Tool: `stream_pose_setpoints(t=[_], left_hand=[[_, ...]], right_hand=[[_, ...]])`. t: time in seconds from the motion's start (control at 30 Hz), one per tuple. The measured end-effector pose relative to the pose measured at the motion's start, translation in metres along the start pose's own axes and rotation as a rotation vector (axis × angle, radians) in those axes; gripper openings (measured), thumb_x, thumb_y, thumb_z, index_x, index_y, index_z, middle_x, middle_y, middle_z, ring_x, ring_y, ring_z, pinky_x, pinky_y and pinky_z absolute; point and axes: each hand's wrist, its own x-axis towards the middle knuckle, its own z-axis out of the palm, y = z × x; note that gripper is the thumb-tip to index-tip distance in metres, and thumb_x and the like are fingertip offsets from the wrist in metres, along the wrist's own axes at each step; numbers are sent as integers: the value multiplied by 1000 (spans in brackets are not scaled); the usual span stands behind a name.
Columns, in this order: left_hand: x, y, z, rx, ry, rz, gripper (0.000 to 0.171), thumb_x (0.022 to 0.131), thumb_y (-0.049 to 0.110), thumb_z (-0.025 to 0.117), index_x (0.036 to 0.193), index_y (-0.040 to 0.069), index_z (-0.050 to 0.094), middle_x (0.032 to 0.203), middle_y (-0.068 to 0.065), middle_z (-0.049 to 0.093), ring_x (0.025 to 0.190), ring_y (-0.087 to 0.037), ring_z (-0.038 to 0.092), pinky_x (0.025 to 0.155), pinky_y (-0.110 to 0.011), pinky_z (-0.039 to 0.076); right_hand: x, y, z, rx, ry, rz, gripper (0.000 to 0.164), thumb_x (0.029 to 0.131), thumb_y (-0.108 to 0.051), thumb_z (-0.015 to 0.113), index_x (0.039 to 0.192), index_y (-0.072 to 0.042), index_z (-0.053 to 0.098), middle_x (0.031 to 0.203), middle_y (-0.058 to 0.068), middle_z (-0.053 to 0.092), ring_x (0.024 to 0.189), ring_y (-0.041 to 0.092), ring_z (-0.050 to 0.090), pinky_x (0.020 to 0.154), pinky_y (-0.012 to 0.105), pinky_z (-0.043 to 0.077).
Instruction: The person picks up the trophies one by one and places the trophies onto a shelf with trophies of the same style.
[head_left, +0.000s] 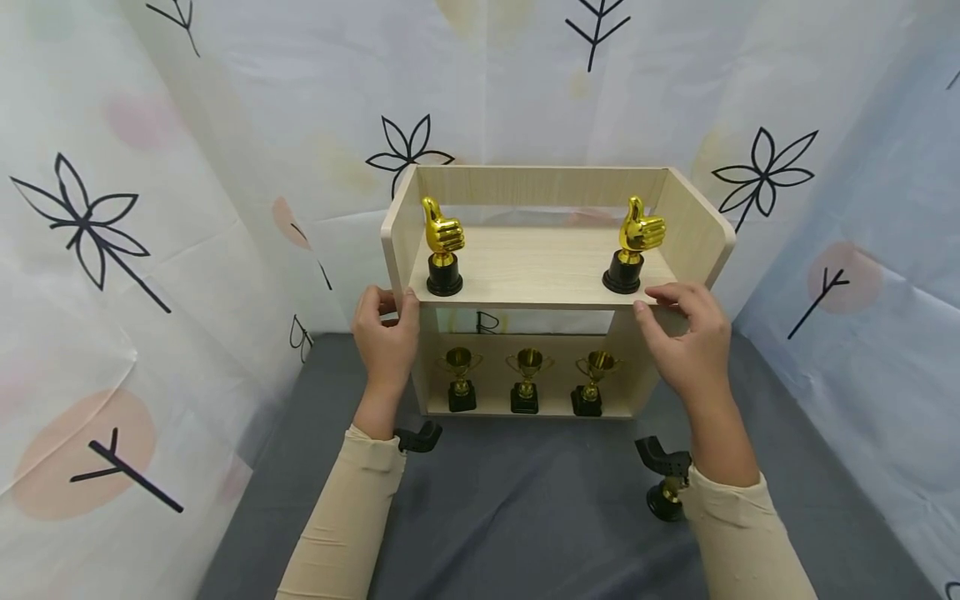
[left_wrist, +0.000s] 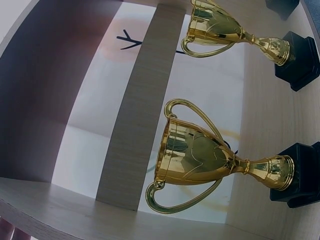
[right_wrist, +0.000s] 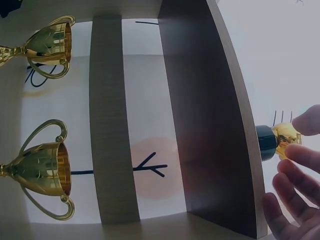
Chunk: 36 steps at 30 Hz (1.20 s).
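Note:
A light wooden two-tier shelf [head_left: 517, 307] stands in front of me. My left hand [head_left: 386, 337] grips its left side panel at the upper board's level, thumb at the front and fingers outside. My right hand [head_left: 693, 333] is at the right front corner, thumb and fingers spread apart beside the right gold thumbs-up trophy [head_left: 637, 237]; in the right wrist view its fingers overlap that trophy [right_wrist: 282, 137]. Another thumbs-up trophy [head_left: 445, 242] stands at the upper board's left. Below is a row of gold cup trophies: left [head_left: 461, 375], middle [head_left: 527, 379] and right [head_left: 592, 379].
One more gold trophy with a black base [head_left: 664, 502] is on the grey cloth [head_left: 480, 517], partly hidden by the right wrist's black mount [head_left: 660, 458]. White patterned fabric walls [head_left: 300, 125] surround the shelf at back and sides.

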Motion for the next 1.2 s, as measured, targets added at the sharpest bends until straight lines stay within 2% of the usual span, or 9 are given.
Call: stream_pose_setpoints(t=[0.2, 0.53, 0.9, 1.2], left_hand=[[-1, 0, -1, 0, -3, 2, 30, 100, 26, 68, 86, 2, 59, 90, -17, 62, 86, -31, 68, 73, -51, 61], [-2, -1, -1, 7, 4, -10, 30, 100, 27, 67, 86, 2, 59, 90, -16, 62, 87, -30, 68, 73, -51, 61], [-2, 2, -1, 1, 9, -16, 29, 99, 27, 68, 86, 2, 60, 89, -16, 61, 87, -30, 67, 72, -48, 60], [-1, 2, 0, 8, 11, -9, 30, 100, 27, 69, 85, 2, 60, 89, -16, 62, 87, -28, 68, 71, -35, 58]], right_hand=[[-5, -2, -5, -19, -48, -4, 19, 88, 1, 79, 106, 3, 78, 103, 18, 71, 99, -9, 57, 88, 8, 46], [-14, -2, -15, -42, -101, 57, 19, 90, 1, 78, 108, 5, 76, 107, 18, 69, 100, -9, 57, 86, 6, 47], [-24, -2, -25, -67, -138, 85, 20, 90, 1, 78, 110, 5, 76, 111, 20, 69, 101, -5, 57, 85, 4, 46], [-34, -1, -33, -67, -168, 95, 22, 90, 2, 78, 112, 5, 76, 111, 18, 68, 102, -2, 58, 87, 4, 46]])
